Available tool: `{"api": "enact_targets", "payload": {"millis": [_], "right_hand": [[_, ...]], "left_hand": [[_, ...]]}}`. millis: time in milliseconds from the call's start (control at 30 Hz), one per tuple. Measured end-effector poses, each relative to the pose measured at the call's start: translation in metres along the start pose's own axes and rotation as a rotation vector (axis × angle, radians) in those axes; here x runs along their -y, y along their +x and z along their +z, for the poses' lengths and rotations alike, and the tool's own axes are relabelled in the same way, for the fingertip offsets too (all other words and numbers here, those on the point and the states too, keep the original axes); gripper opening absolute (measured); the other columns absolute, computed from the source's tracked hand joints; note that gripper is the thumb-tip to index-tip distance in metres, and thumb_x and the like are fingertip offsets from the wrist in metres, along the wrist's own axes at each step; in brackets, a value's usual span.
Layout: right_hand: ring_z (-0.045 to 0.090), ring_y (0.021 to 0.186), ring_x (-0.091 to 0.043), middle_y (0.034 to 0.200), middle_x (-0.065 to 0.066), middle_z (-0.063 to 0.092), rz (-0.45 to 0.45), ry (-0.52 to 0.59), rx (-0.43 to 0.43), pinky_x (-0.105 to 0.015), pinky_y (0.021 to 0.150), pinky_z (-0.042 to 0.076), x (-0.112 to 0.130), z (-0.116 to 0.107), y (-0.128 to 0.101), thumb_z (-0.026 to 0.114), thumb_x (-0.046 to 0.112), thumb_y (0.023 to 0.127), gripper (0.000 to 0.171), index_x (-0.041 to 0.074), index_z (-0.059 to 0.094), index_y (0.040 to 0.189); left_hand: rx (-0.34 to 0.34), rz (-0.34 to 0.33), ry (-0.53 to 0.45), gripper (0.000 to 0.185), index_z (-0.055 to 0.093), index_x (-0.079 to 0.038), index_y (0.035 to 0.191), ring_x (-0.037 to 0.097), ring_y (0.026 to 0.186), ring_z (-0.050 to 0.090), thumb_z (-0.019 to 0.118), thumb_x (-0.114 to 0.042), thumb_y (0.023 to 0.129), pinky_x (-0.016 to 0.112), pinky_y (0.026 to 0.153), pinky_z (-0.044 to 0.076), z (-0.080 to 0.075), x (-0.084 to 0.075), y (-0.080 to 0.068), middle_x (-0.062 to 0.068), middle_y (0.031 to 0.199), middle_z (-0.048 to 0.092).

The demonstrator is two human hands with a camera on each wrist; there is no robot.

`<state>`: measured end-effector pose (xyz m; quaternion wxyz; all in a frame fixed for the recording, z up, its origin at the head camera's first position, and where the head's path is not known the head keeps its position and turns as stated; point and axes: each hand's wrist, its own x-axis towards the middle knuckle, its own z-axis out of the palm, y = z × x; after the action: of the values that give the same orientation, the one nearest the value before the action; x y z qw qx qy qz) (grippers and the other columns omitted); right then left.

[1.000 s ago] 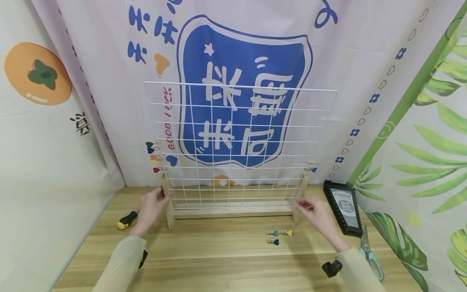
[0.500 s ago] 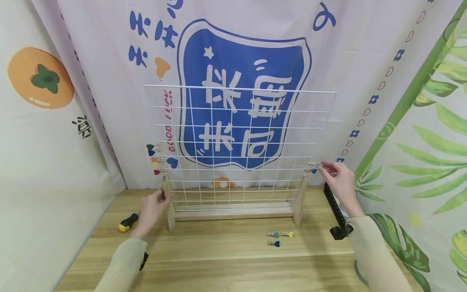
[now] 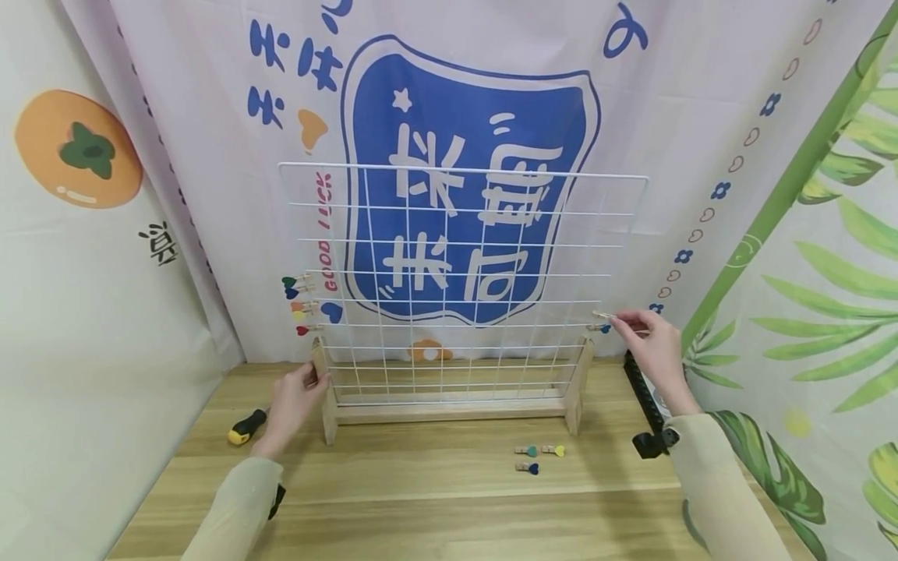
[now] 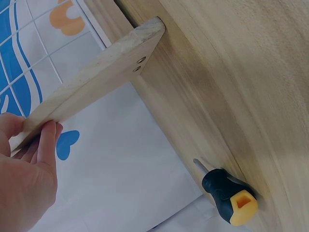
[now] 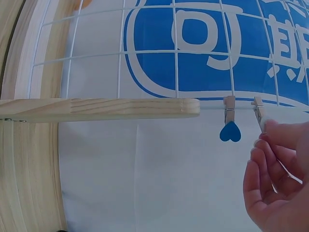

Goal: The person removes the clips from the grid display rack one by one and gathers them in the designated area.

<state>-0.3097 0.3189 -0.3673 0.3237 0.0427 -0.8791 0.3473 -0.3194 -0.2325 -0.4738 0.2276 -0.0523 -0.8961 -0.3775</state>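
Fingers of the right hand (image 3: 652, 343) pinch a small wooden clip (image 5: 259, 112) onto the wire grid's (image 3: 463, 273) right edge, the left hand (image 3: 291, 405) gripping the wooden stand (image 4: 91, 79); a loose grip might drop the clip to the tabletop (image 3: 435, 499) below.

Wooden table (image 3: 435, 499): grid stand (image 3: 449, 408), screwdriver (image 3: 245, 425), three clips (image 3: 536, 456), black frame (image 3: 641, 389).

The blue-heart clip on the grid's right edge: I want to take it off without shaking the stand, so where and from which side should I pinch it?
Pinch the blue-heart clip by its free wooden tails near the heart, probably coming from the right, outside the wire grid. Its jaws bite the edge wire and the heart end sticks outward, clear of the wooden upright.
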Motion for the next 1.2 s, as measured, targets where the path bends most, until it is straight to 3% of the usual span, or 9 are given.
{"api": "enact_targets", "payload": {"millis": [333, 567, 833, 1200], "right_hand": [[0.045, 0.069, 0.019, 0.091, -0.023, 0.073, -0.036, -0.008, -0.053, 0.000, 0.062, 0.039, 0.002, 0.000, -0.002, 0.071, 0.017, 0.092, 0.020, -0.003, 0.071, 0.096], [0.048, 0.069, 0.017, 0.094, -0.021, 0.073, 0.057, -0.004, -0.054, -0.002, 0.060, 0.041, -0.004, -0.009, -0.007, 0.068, 0.023, 0.095, 0.025, -0.001, 0.071, 0.100], [0.049, 0.072, 0.017, 0.098, -0.022, 0.072, 0.082, -0.009, 0.063, -0.001, 0.065, 0.044, -0.007, -0.012, -0.034, 0.067, 0.024, 0.095, 0.027, -0.001, 0.070, 0.104], [0.058, 0.073, 0.001, 0.089, -0.009, 0.073, 0.114, -0.045, 0.301, -0.014, 0.065, 0.052, -0.030, 0.029, -0.101, 0.072, 0.021, 0.091, 0.020, 0.004, 0.071, 0.100]], "left_hand": [[-0.011, 0.014, 0.009, 0.012, 0.069, 0.006, 0.094, 0.039, 0.088, 0.074, 0.065, -0.006, 0.091, 0.040, 0.069, 0.062, 0.002, 0.001, -0.003, 0.029, 0.096, 0.074], [0.002, 0.002, 0.016, 0.015, 0.069, 0.005, 0.097, 0.038, 0.088, 0.074, 0.064, -0.008, 0.092, 0.036, 0.069, 0.062, 0.001, 0.001, -0.003, 0.028, 0.097, 0.074], [-0.007, 0.016, 0.011, 0.017, 0.069, 0.007, 0.101, 0.039, 0.090, 0.074, 0.063, -0.008, 0.093, 0.044, 0.072, 0.062, 0.000, 0.000, 0.000, 0.029, 0.099, 0.073], [-0.002, 0.011, -0.003, 0.016, 0.068, 0.007, 0.100, 0.039, 0.089, 0.074, 0.064, -0.007, 0.093, 0.042, 0.070, 0.062, -0.001, -0.001, 0.000, 0.029, 0.099, 0.073]]}}
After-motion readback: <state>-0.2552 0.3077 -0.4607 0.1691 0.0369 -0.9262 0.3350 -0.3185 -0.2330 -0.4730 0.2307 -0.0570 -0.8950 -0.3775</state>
